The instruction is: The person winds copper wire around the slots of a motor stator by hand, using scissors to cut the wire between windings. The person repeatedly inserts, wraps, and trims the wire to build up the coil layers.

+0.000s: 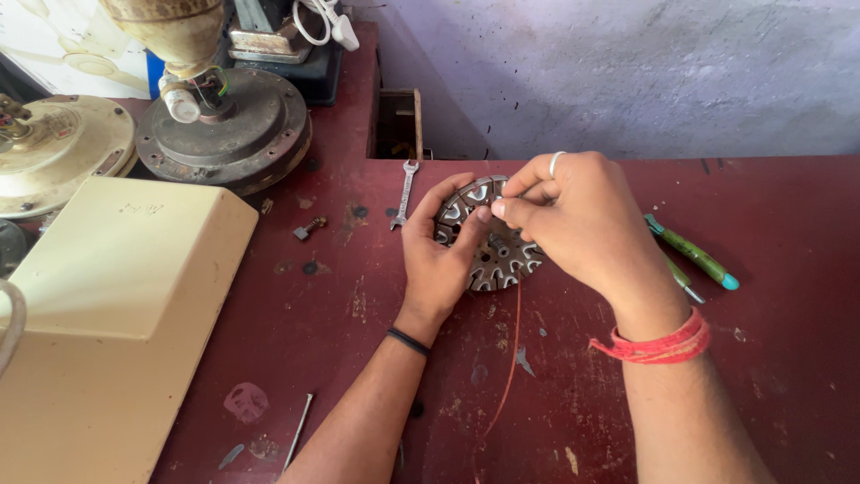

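Stator core (491, 240), a single round slotted metal disc, lies flat on the dark red surface (358, 314) between the two hands. One left hand (439, 251) cups its near-left edge, fingers curled loosely around the rim and the thumb pressed onto the top face. One right hand (582, 220) sits over the disc's right side, thumb and forefinger pinched together on a thin copper wire (514, 350) at the top of the core; the other fingers are folded in. That one strand runs from the pinch toward the person, between the two forearms.

Just left of the left hand lies one small open-ended spanner (405, 193), and farther left one small bolt (308, 229). Just right of the right hand lie two green-handled screwdrivers (694, 255), side by side. Near the left forearm, one thin metal rod (298, 430) rests on the surface.

Well to the left of the hands stand one cream-coloured box-shaped cover (116, 305) and two round ceiling fan motor housings (228, 125), one dark, one cream.
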